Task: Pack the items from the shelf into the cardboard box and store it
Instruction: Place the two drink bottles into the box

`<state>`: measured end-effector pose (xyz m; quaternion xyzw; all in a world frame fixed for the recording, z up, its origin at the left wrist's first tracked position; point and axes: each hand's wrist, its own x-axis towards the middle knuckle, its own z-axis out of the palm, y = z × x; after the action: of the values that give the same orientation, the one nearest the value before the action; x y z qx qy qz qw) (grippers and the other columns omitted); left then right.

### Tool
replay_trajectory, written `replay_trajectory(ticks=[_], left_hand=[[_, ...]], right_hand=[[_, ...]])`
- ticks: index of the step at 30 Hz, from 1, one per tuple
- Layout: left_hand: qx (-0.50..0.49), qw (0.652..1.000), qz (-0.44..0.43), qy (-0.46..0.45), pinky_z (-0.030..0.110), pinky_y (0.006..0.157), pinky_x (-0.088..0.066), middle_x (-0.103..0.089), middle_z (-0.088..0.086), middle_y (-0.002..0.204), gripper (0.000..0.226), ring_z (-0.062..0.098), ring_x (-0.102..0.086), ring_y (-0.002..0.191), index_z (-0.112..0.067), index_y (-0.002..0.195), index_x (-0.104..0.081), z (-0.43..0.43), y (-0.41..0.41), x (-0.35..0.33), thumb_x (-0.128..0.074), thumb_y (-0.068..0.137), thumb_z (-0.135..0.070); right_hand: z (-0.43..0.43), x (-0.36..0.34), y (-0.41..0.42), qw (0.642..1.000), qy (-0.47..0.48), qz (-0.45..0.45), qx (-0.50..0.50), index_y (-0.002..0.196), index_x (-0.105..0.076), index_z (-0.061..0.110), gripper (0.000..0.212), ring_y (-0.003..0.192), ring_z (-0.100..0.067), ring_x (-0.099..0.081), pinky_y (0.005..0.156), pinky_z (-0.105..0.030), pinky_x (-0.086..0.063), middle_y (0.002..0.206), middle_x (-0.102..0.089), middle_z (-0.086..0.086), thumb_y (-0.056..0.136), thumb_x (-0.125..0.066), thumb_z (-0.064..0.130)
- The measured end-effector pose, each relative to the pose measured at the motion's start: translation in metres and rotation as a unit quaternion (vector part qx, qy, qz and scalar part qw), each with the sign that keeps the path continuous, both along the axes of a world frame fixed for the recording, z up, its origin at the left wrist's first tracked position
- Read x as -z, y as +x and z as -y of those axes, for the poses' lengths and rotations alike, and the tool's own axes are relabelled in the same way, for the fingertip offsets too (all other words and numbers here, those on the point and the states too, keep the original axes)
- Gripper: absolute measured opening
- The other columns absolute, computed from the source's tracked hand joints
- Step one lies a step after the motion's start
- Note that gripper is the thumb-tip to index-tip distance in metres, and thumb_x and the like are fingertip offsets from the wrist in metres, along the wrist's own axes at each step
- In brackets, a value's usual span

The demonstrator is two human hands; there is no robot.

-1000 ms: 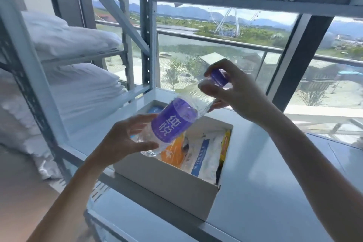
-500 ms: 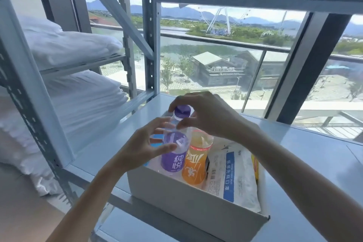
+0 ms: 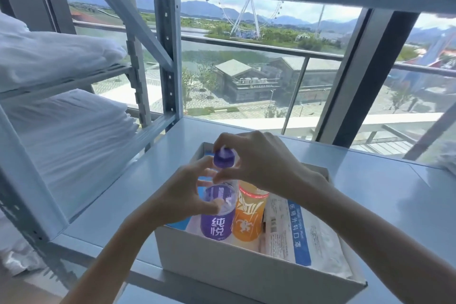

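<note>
An open white cardboard box (image 3: 241, 276) stands near the front edge of the grey shelf (image 3: 385, 195). Inside it a clear water bottle with a purple label and purple cap (image 3: 217, 219) stands upright at the left. My left hand (image 3: 182, 195) grips the bottle's upper body. My right hand (image 3: 261, 165) pinches the bottle at its neck, just under the cap. An orange drink bottle (image 3: 248, 219) stands right beside it. A white packet with a blue stripe (image 3: 298, 232) leans in the box's right half.
White folded bedding (image 3: 61, 131) fills the neighbouring shelf bays on the left. A metal upright (image 3: 167, 52) and a diagonal brace stand at the shelf's back left. Behind the shelf is a large window. Another shelf board hangs overhead.
The purple-labelled bottle went from tilted above the box to standing upright inside it, beside the orange bottle. Both hands came down with it and the view moved closer.
</note>
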<state>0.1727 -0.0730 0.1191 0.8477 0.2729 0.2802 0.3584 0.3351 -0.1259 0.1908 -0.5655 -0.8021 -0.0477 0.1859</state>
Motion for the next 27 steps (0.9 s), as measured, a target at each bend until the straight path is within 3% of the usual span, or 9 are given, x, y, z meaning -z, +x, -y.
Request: replay_trajectory(ticks=[4,10,14,18,22,27], left_hand=[[0.011,0.999,-0.001,0.032,0.015,0.083,-0.052,-0.064,-0.011,0.114,0.071,0.010,-0.061,0.102,-0.025,0.125,-0.048,-0.003,0.005,0.000,-0.082,0.064,-0.015],[0.067,0.998,-0.016,-0.007,0.005,0.084,-0.045,-0.058,-0.026,0.118,0.077,-0.006,-0.055,0.109,-0.046,0.124,-0.038,-0.006,0.003,0.000,-0.080,0.060,-0.045],[0.047,0.999,-0.014,-0.008,0.002,0.073,-0.046,-0.059,-0.031,0.107,0.070,-0.012,-0.053,0.105,-0.051,0.114,-0.042,-0.010,0.003,0.002,-0.081,0.056,-0.046],[0.016,0.999,-0.025,0.044,0.007,0.071,-0.051,-0.062,-0.025,0.108,0.071,-0.002,-0.060,0.098,-0.050,0.113,-0.041,-0.012,0.006,0.006,-0.083,0.056,-0.045],[-0.006,0.998,-0.010,0.056,0.020,0.076,-0.056,-0.064,-0.014,0.113,0.074,0.008,-0.063,0.096,-0.036,0.120,-0.046,-0.010,0.009,0.012,-0.082,0.056,-0.047],[-0.026,0.996,-0.047,0.072,0.027,0.087,-0.053,-0.059,-0.012,0.118,0.075,0.001,-0.057,0.101,-0.034,0.121,-0.044,0.000,-0.003,0.013,-0.068,0.055,-0.060]], right_hand=[[0.004,0.000,0.000,0.999,0.016,0.007,0.029,0.104,-0.057,0.025,0.049,0.064,-0.012,-0.058,0.064,-0.028,-0.050,0.085,-0.069,0.007,0.070,-0.070,0.057],[0.008,0.006,-0.005,0.996,0.063,0.018,0.053,0.096,-0.058,0.022,0.048,0.058,-0.011,-0.053,0.057,-0.024,-0.041,0.077,-0.065,0.009,0.071,-0.065,0.063],[0.005,0.009,-0.009,0.996,0.060,0.007,0.060,0.096,-0.056,0.020,0.049,0.057,-0.010,-0.045,0.053,-0.023,-0.031,0.074,-0.051,0.014,0.072,-0.065,0.062],[0.003,0.009,-0.005,0.998,0.042,0.008,0.053,0.102,-0.056,0.021,0.050,0.060,-0.011,-0.050,0.057,-0.024,-0.041,0.081,-0.059,0.010,0.073,-0.064,0.061],[0.007,0.015,0.000,0.997,0.048,-0.001,0.054,0.112,-0.056,0.022,0.051,0.062,-0.010,-0.054,0.063,-0.027,-0.047,0.092,-0.066,0.008,0.077,-0.062,0.059],[0.036,0.029,0.011,0.998,0.012,-0.060,0.032,0.136,-0.040,0.029,0.066,0.067,-0.004,-0.064,0.066,-0.027,-0.056,0.115,-0.065,0.007,0.079,-0.059,0.056]])
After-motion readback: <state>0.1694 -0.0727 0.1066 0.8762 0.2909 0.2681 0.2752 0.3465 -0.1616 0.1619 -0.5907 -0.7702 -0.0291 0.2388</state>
